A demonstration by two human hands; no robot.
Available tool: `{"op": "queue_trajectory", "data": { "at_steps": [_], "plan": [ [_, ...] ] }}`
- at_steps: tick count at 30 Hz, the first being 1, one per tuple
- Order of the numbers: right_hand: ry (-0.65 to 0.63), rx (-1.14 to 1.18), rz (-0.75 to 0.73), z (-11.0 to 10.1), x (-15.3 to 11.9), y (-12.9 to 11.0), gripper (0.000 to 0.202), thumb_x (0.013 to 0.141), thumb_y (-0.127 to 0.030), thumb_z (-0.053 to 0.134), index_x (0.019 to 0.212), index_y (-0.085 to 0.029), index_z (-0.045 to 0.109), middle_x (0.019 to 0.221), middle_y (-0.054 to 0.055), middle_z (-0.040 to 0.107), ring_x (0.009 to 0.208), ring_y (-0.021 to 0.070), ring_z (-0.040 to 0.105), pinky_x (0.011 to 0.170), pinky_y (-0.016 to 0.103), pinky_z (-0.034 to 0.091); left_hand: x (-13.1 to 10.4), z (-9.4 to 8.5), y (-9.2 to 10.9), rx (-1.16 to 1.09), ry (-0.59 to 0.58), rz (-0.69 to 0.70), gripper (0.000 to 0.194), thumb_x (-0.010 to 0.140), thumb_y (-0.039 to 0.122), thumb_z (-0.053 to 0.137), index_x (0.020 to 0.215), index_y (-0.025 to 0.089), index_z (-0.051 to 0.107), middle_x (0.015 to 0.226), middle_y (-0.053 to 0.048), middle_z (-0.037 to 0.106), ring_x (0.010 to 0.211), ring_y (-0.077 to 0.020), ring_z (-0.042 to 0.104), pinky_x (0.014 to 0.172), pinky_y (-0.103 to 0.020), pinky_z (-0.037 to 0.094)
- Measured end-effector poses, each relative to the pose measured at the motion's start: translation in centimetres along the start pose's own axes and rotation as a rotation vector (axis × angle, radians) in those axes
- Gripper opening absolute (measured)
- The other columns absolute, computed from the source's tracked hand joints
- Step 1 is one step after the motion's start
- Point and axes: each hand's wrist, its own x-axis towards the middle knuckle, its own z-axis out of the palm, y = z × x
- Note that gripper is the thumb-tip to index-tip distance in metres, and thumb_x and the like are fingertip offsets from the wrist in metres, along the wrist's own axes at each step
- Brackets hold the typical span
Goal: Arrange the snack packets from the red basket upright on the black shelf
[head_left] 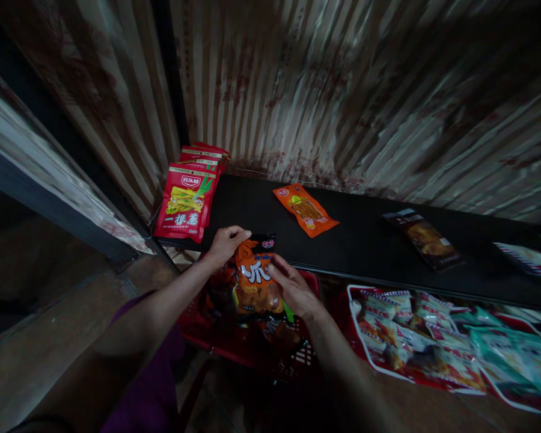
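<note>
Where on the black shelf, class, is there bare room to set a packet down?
Bare shelf lies between the red packets and orange packet, and between that and the brown packet. Crowded: the left end, with overlapping red packets, and the white-rimmed basket below.

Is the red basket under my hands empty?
Not empty: the red basket has dark snack bags in it, visible below the held orange-and-black bag. How full, I cannot tell.

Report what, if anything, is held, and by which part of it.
An orange-and-black snack bag, pinched near its top left corner by the left hand; the right hand touches its right side.
</note>
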Motion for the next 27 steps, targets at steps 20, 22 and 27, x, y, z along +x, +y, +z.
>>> {"op": "queue_trajectory", "data": {
  "at_steps": [20, 22, 27],
  "plan": [
    [0.169, 0.173, -0.313, 1.4, 0.3, -2.7, 0.035, 0.076, -0.048, 0.067, 0.106, -0.031, 0.063, 0.116, -0.002, 0.067, 0.113, 0.0193, 0.058, 0.099, 0.038, 0.045, -5.7, 1.2, 1.6, 0.302, -0.339, 0.447, 0.055, 0.087, 0.042, 0.051, 0.138, 0.022, 0.042, 0.142, -0.012, 0.038, 0.134, -0.0256, 0.034, 0.111, -0.041, 0.028],
    [0.063, 0.152, -0.329, 1.6, -0.1, -3.0, 0.041, 0.082, -0.055, 0.056, 0.116, -0.032, 0.06, 0.127, 0.0, 0.061, 0.124, 0.0212, 0.05, 0.106, 0.042, 0.038, -5.6, 1.2, 1.6, 0.234, -0.341, 0.403, 0.064, 0.086, 0.046, 0.053, 0.142, 0.022, 0.035, 0.145, -0.013, 0.035, 0.137, -0.0265, 0.029, 0.113, -0.042, 0.025],
    [-0.022, 0.093, -0.373, 1.4, -0.4, -2.5, 0.043, 0.087, -0.056, 0.046, 0.124, -0.036, 0.057, 0.14, -0.003, 0.05, 0.133, 0.0214, 0.04, 0.114, 0.047, 0.026, -5.6, 1.4, 1.6, -0.068, -0.336, 0.194, 0.084, 0.076, 0.048, 0.066, 0.145, 0.02, 0.028, 0.15, -0.013, 0.029, 0.139, -0.0303, 0.026, 0.113, -0.043, 0.023]
  ]
}}
